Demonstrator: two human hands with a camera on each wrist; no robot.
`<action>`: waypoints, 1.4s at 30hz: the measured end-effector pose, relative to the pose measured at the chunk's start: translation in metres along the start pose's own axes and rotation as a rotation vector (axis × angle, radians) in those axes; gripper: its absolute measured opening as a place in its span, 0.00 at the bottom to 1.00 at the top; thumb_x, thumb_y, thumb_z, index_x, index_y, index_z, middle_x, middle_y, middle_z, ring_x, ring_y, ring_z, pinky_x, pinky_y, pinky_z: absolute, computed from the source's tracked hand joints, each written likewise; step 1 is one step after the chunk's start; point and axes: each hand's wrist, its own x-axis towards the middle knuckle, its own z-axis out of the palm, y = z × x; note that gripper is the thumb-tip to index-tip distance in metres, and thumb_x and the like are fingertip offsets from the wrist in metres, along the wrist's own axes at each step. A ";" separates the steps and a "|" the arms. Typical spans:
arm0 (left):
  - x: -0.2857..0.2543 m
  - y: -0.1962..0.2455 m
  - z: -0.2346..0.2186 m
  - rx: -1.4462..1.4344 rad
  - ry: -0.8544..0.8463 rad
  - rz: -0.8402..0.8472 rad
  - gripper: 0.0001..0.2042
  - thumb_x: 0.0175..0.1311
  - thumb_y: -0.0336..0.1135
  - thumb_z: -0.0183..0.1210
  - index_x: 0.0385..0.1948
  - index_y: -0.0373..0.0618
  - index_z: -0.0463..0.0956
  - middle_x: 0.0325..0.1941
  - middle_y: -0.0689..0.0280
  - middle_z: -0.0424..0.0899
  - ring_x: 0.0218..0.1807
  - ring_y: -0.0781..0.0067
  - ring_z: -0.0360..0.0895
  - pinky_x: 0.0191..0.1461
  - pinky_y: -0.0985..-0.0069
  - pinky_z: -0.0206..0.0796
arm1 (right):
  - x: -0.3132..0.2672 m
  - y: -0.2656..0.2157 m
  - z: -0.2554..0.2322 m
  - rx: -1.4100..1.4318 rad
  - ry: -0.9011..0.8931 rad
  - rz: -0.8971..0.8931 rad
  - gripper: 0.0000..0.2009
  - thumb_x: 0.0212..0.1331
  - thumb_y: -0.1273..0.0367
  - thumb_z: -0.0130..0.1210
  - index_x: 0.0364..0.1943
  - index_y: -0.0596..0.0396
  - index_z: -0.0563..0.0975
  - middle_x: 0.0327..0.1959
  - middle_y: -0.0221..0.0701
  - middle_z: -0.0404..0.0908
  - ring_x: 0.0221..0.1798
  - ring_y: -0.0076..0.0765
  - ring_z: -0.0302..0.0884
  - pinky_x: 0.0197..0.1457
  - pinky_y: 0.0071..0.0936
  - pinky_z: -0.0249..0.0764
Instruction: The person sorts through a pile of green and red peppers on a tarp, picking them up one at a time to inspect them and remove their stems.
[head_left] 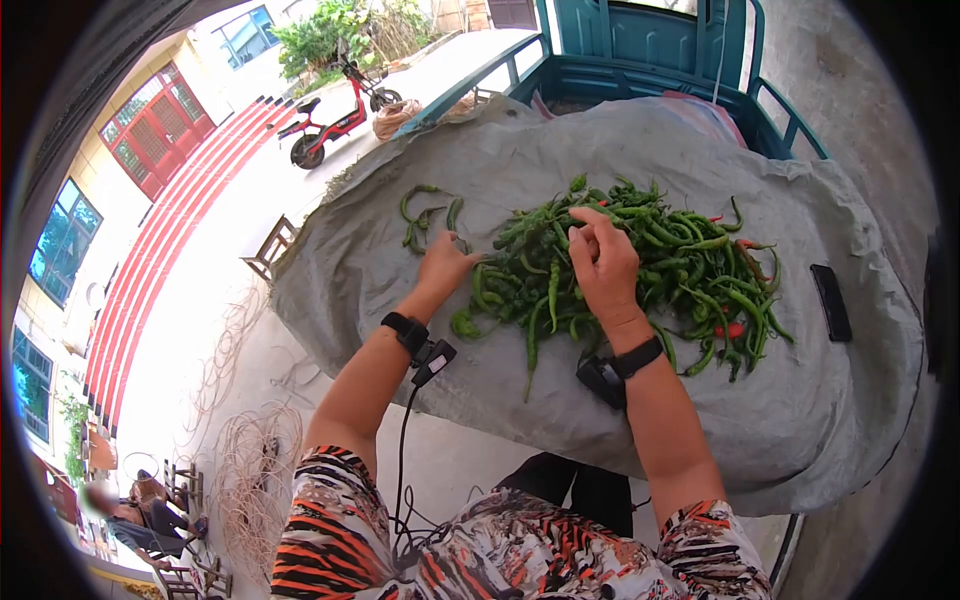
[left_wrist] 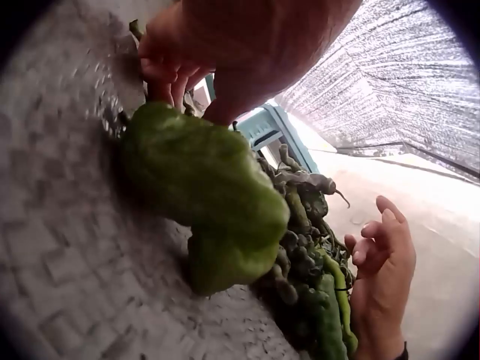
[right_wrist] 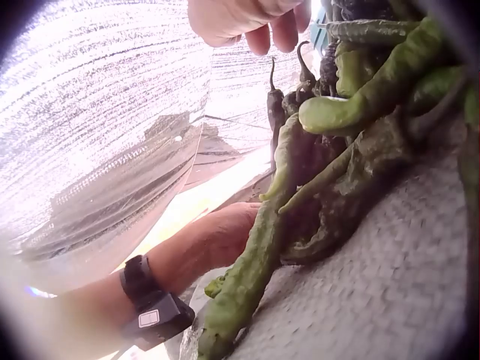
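A heap of green chili peppers [head_left: 650,235], with a few red ones among them, lies on a grey cloth sheet [head_left: 400,300]. At its left edge my left hand [head_left: 443,265] reaches down, fingers bent, close to a few separate peppers [head_left: 412,218]. One slim pepper [head_left: 455,213] lies right at its fingertips; I cannot tell whether they pinch it. A broad, crumpled green pepper [left_wrist: 206,195] stands close to the left wrist camera, partly hiding those fingers. Over the heap hovers my right hand [head_left: 605,262], fingers loosely curled around nothing; its fingertips [right_wrist: 283,34] hang beside the peppers.
A dark phone [head_left: 830,302] lies on the sheet at the right. The sheet covers the bed of a teal cart [head_left: 640,60]. Beyond it stand a red scooter [head_left: 335,125] and a small stool [head_left: 268,250]. A seated person [head_left: 150,515] is at lower left.
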 end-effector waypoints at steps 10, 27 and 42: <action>-0.038 0.081 -0.036 -0.226 0.404 0.562 0.10 0.54 0.24 0.60 0.39 0.43 0.78 0.37 0.63 0.79 0.42 0.66 0.78 0.44 0.71 0.70 | 0.002 -0.002 -0.001 0.010 -0.022 -0.092 0.13 0.54 0.70 0.62 0.45 0.47 0.80 0.20 0.22 0.77 0.22 0.30 0.69 0.34 0.29 0.70; -0.049 0.123 -0.033 -0.175 0.233 0.707 0.14 0.51 0.25 0.64 0.42 0.45 0.80 0.33 0.64 0.77 0.25 0.74 0.71 0.30 0.76 0.65 | -0.003 0.000 0.001 0.114 0.010 0.047 0.09 0.64 0.71 0.54 0.47 0.50 0.78 0.22 0.31 0.78 0.23 0.33 0.77 0.29 0.27 0.72; 0.011 -0.009 0.007 0.318 -0.096 0.404 0.17 0.51 0.27 0.58 0.46 0.43 0.77 0.45 0.53 0.77 0.52 0.49 0.73 0.54 0.60 0.67 | -0.002 0.004 0.001 0.052 0.000 0.063 0.08 0.62 0.72 0.54 0.44 0.50 0.79 0.35 0.36 0.83 0.31 0.41 0.82 0.35 0.28 0.76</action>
